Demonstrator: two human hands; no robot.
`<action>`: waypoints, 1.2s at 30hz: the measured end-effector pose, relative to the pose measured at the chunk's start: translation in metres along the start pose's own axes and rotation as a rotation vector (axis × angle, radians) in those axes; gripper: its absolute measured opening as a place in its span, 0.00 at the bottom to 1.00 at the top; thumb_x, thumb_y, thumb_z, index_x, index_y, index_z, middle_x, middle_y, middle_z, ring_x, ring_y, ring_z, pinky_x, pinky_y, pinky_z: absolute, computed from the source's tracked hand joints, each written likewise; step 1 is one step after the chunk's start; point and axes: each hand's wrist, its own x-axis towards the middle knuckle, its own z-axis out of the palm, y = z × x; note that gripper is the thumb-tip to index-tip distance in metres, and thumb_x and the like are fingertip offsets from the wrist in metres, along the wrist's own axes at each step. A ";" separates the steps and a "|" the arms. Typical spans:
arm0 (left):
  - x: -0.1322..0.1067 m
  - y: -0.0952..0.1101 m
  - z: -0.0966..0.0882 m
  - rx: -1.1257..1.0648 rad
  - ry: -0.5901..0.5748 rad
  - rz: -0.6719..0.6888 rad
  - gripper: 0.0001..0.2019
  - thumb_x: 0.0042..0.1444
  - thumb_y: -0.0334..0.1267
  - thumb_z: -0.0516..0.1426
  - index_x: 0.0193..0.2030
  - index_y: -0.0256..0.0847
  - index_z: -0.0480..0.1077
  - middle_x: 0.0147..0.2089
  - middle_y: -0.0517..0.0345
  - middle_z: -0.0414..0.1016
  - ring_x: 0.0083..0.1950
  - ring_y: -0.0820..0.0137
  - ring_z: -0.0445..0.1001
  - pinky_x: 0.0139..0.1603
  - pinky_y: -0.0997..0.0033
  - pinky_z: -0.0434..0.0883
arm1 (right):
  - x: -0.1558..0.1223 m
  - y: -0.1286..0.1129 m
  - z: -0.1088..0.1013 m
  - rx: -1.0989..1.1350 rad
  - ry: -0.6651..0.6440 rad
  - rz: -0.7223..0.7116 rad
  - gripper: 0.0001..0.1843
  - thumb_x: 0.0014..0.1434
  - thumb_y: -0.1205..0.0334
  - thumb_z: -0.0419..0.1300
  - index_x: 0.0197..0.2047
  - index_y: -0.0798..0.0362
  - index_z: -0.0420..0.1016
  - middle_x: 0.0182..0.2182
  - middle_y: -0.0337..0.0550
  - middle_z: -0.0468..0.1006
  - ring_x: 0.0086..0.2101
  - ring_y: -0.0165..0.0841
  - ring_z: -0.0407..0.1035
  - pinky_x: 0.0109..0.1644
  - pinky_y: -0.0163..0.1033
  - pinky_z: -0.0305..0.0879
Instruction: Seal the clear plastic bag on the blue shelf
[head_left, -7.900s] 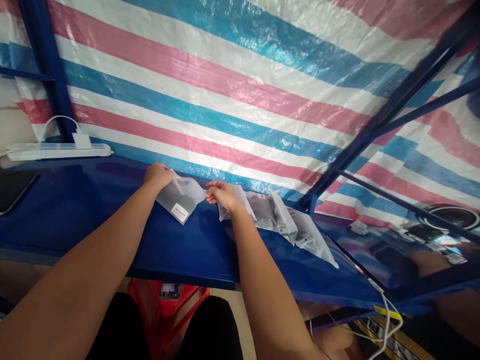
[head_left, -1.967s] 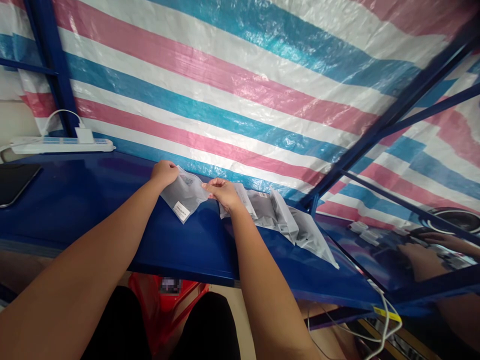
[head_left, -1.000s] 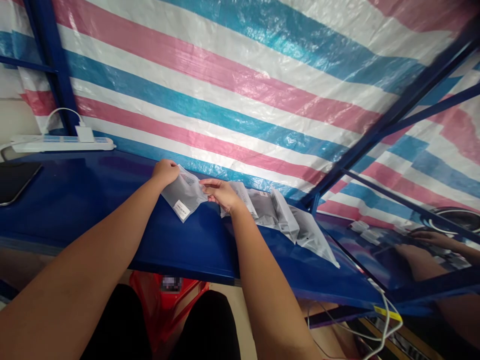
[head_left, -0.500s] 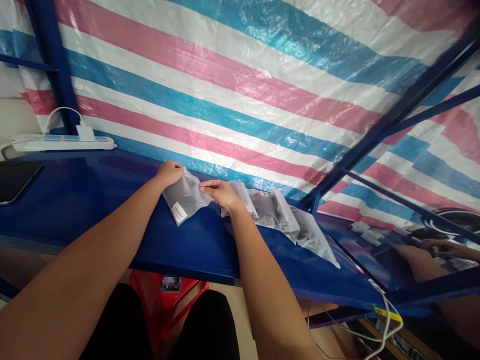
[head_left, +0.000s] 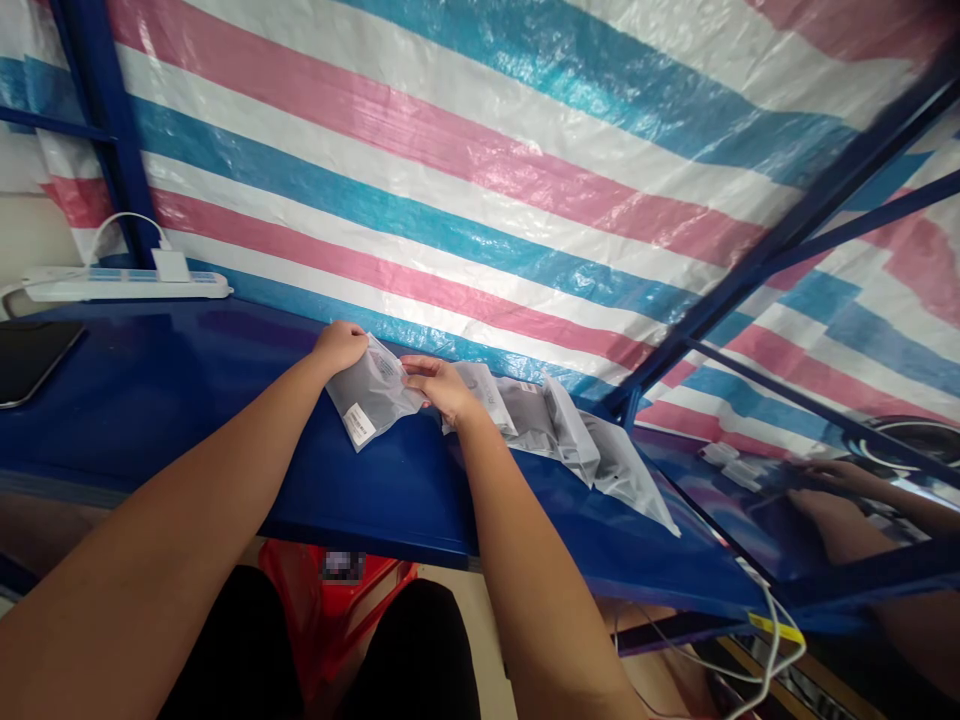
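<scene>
A small grey plastic pouch (head_left: pixel 369 398) with a white label lies tilted on the blue shelf (head_left: pixel 225 400). My left hand (head_left: pixel 339 345) grips its upper left corner with curled fingers. My right hand (head_left: pixel 439 384) pinches its right edge, fingers pressed together. Just right of my right hand a row of several more grey pouches (head_left: pixel 570 440) leans against the striped tarp.
A white power strip (head_left: pixel 120 287) with a plugged charger sits at the shelf's back left, a dark tablet (head_left: pixel 26 358) at the left edge. Blue frame bars (head_left: pixel 757 250) rise on the right. Another person's hand (head_left: pixel 840 475) works beyond them. White cables (head_left: pixel 765 640) hang below.
My right hand has slid slightly left along the pouch's edge, and the pouch has shifted a little under both hands. The other person's hand at right has moved.
</scene>
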 end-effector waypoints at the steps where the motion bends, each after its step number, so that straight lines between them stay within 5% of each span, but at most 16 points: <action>1: -0.001 0.001 0.000 -0.007 -0.001 -0.005 0.12 0.52 0.36 0.57 0.40 0.42 0.81 0.48 0.50 0.83 0.49 0.56 0.79 0.48 0.65 0.72 | 0.001 0.001 0.000 0.010 0.032 -0.018 0.20 0.50 0.66 0.68 0.47 0.48 0.80 0.45 0.43 0.81 0.31 0.28 0.70 0.27 0.32 0.63; 7: -0.005 0.005 -0.001 -0.034 -0.026 0.007 0.11 0.52 0.36 0.57 0.39 0.42 0.81 0.47 0.51 0.83 0.48 0.57 0.79 0.48 0.66 0.72 | 0.004 0.004 0.002 -0.090 0.042 -0.045 0.09 0.51 0.63 0.65 0.37 0.50 0.82 0.30 0.37 0.79 0.25 0.26 0.62 0.31 0.33 0.62; 36: -0.010 0.009 0.002 -0.082 -0.099 0.074 0.10 0.53 0.37 0.56 0.36 0.43 0.80 0.44 0.54 0.83 0.46 0.59 0.79 0.46 0.67 0.72 | 0.009 0.012 0.002 -0.008 -0.065 -0.069 0.10 0.51 0.67 0.66 0.39 0.52 0.82 0.34 0.39 0.80 0.33 0.28 0.70 0.41 0.34 0.66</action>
